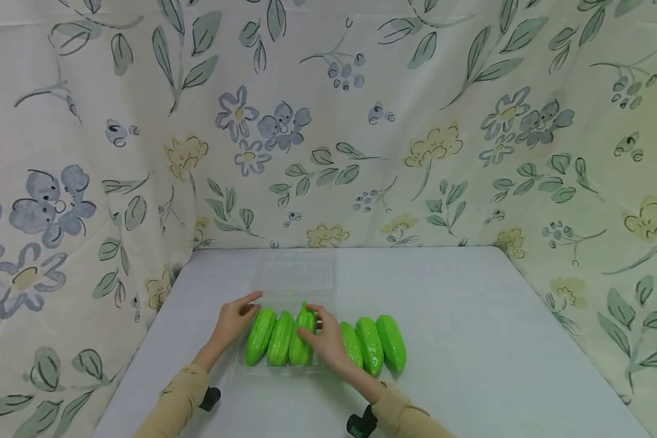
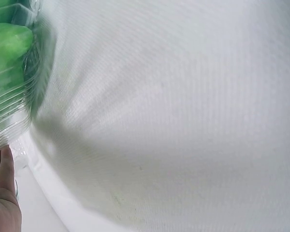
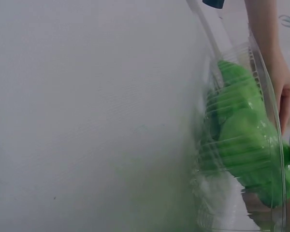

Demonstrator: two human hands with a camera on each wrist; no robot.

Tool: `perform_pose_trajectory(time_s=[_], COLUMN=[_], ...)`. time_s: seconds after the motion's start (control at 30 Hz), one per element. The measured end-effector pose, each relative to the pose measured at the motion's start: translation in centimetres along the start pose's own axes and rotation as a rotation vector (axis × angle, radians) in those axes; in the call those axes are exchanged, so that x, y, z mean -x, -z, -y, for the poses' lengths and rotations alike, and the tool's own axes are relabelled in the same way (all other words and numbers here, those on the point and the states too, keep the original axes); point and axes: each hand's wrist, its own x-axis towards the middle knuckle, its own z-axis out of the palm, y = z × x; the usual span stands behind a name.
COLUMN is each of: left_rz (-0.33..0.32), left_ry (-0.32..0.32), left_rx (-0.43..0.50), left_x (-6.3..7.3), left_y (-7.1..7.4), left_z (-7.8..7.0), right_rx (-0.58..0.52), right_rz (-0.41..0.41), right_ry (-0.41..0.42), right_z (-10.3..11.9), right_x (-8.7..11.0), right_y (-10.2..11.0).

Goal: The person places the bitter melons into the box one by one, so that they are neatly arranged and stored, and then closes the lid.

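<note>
A clear plastic box with its lid folded back lies on the white table. Inside, side by side, are two plump green cucumber-like vegetables and a third green vegetable at the right. My right hand holds this third one, thumb on its near side and fingers toward its stem end. At the box's left wall is my left hand; in the left wrist view its fairly straight fingers touch the ribbed plastic. The right wrist view shows green vegetables through the clear wall.
Several more green vegetables lie in a row on the table, just right of the box and partly behind my right forearm. A floral cloth hangs behind the table and along both sides.
</note>
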Motion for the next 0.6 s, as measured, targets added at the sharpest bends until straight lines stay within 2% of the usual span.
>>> perform_pose_trajectory(time_s=[0.37,0.6], left_rz=[-0.018,-0.014], left_ry=[-0.045,-0.028], left_rx=[0.001,-0.003], left_x=[-0.04,0.01], left_y=[-0.01,0.02], left_z=[0.15,-0.03], right_rx=[0.025,0.035], right_rz=[0.005,0.007], right_ry=[-0.015,-0.023], right_z=[0.00,-0.08], right_x=[-0.05,-0.11], right_y=[-0.46,-0.60])
